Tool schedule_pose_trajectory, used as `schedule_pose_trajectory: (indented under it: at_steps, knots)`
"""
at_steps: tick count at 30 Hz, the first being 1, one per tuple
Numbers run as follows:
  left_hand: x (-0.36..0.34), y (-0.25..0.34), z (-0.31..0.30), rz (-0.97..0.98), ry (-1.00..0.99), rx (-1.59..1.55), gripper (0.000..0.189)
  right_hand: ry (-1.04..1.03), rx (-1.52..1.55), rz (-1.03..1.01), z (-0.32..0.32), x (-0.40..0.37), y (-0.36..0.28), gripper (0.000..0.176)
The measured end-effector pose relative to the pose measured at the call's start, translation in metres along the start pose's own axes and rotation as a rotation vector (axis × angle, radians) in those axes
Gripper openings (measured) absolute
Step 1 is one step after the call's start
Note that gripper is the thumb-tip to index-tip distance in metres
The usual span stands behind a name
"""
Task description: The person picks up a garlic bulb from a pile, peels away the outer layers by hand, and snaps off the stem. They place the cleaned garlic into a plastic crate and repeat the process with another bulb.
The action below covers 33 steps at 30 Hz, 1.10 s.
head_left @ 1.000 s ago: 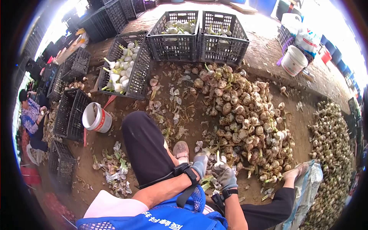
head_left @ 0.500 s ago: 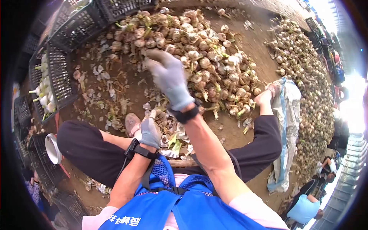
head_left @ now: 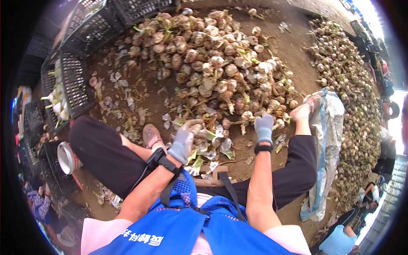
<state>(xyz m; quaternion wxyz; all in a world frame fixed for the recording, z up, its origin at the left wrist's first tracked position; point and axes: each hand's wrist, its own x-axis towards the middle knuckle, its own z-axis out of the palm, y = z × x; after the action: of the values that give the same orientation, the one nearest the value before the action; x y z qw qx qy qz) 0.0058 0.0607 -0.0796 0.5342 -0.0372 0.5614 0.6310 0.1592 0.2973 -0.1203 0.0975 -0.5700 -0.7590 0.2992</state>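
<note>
An open-air garlic-sorting yard is shown, set out on a bare dirt floor (head_left: 297, 46). Unpeeled garlic is piled in a large heap (head_left: 221, 63) and in a second heap (head_left: 348, 85). Black plastic crates (head_left: 76, 85) are ranged alongside, stripped skins (head_left: 123, 102) are scattered about, and another worker (head_left: 340, 231) is seen nearby.

The right hand (head_left: 263, 124) has its fingertips hidden among the bulbs of the garlic pile (head_left: 221, 63), so its grip cannot be told. The left hand (head_left: 183, 140) covers whatever it may hold. The dark rim cuts off the crates (head_left: 72, 80) and a co-worker (head_left: 340, 239).
</note>
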Motion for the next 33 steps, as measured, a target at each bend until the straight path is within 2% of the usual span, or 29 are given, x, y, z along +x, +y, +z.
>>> schedule_pose_trajectory:
  at_steps: [3, 5, 6, 7, 9, 10, 16, 19, 23, 27, 30, 33]
  knots:
    - [-0.001, 0.007, 0.012, 0.095, -0.165, -0.024, 0.038, -0.458, 0.442, 0.091, -0.035, -0.050, -0.073, 0.019]
    - [-0.011, 0.016, 0.019, 0.145, -0.314, -0.077, 0.042, -0.644, 0.825, 0.022, -0.035, -0.077, -0.093, 0.018]
    - [-0.023, 0.031, 0.018, 0.021, -0.358, -0.082, 0.043, -0.630, 0.932, 0.155, -0.039, -0.089, -0.104, 0.021]
    - [-0.027, 0.033, 0.016, 0.092, -0.365, -0.135, 0.041, -0.662, 1.153, 0.260, -0.042, -0.098, -0.111, 0.021]
    - [-0.030, 0.034, 0.015, 0.070, -0.372, -0.380, 0.035, -0.643, 1.314, 0.133, -0.027, -0.111, -0.114, 0.023]
    - [-0.035, 0.036, 0.017, 0.064, -0.349, -0.418, 0.032, -0.595, 1.323, 0.359, -0.032, -0.120, -0.127, 0.026]
    - [-0.051, 0.037, 0.006, 0.197, -0.253, -0.134, 0.031, -0.590, 1.175, 0.064, -0.013, -0.136, -0.142, 0.017]
    - [-0.055, 0.031, 0.001, 0.132, -0.258, -0.306, 0.031, -0.623, 1.083, 0.029, -0.013, -0.140, -0.143, 0.018]
    - [-0.055, 0.030, -0.005, 0.049, -0.277, -0.462, 0.028, -0.649, 1.253, 0.105, -0.009, -0.142, -0.133, 0.020]
    - [-0.049, 0.029, -0.006, 0.031, -0.300, -0.455, 0.025, -0.649, 1.321, 0.155, -0.020, -0.145, -0.139, 0.023]
    - [-0.052, 0.031, 0.003, 0.127, -0.247, -0.349, 0.023, -0.596, 1.256, 0.164, -0.016, -0.145, -0.143, 0.023]
    - [-0.051, 0.026, -0.002, 0.058, -0.248, -0.416, 0.021, -0.545, 1.181, 0.102, -0.008, -0.143, -0.140, 0.020]
